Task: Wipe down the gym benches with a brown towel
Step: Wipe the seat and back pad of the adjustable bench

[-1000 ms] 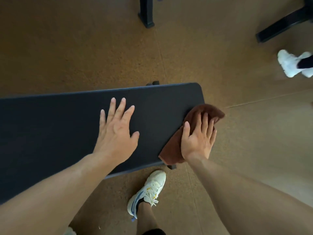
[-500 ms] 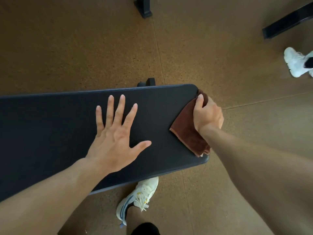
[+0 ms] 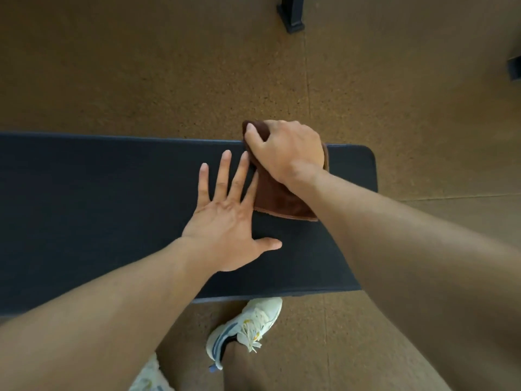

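shoes: 1 whole white sneaker (image 3: 245,328) on the floor near the bench's near edge; a sliver of a second one (image 3: 149,375) at the bottom edge, left of it
bench: 1 dark padded bench (image 3: 98,198) running left to right across the middle, its rounded end at right
left hand: 1, left hand (image 3: 228,221) flat on the pad, fingers straight and spread, thumb out to the right, holding nothing; index finger just beside the towel's left edge, maybe touching, can't tell
brown towel: 1, brown towel (image 3: 277,197) folded, lying on the pad right of centre, its far end draped over the far edge of the bench
right hand: 1, right hand (image 3: 284,149) on the towel at the far edge, fingers curled down over the cloth, gripping it, thumb pressed on top
floor: brown speckled floor (image 3: 141,74), seams visible at right
far items: 1 black equipment leg (image 3: 291,14) at top centre; 1 dark object (image 3: 514,69) cut off at the right edge, can't identify
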Available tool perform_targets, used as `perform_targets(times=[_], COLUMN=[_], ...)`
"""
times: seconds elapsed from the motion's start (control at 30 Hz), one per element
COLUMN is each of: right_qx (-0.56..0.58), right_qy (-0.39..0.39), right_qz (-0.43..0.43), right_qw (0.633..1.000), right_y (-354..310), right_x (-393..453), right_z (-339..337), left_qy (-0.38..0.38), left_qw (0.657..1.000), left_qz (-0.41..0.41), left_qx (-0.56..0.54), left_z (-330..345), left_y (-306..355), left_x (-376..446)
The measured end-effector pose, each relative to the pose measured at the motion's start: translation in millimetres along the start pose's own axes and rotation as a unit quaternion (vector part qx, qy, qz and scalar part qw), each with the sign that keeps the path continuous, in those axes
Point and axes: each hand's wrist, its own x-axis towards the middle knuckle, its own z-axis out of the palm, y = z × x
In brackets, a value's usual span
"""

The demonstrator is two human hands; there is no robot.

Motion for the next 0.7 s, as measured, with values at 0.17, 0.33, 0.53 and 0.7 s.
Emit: perform_targets(times=[0.17, 0.33, 0.53, 0.7], right_qx=[-0.022, -0.03, -0.007, -0.016], right_qy=[0.032, 0.05, 0.024, -0.023], right_qz=[-0.03, 0.012, 0.056, -0.184], right_qw=[0.999, 0.998, 0.998, 0.983], right_y=[4.5, -16.8, -99.5, -171.3], right_x=[-6.1, -31.6, -96.2, -148.6], right_z=[2.4, 20.8, 49.6, 79.5], left_qy=[0.078, 0.188, 0.207, 0.27], left_qw=[0.993, 0.964, 0.948, 0.919], left_qz=[0.006, 0.036, 0.021, 0.008], left_qx=[-0.088, -0.184, -0.239, -0.287], left_z=[14.3, 54.1, 83.2, 72.9], left_y=[2.7, -25.0, -80.3, -98.3], left_x=[-23.8, -111.8, -191.8, -213.1])
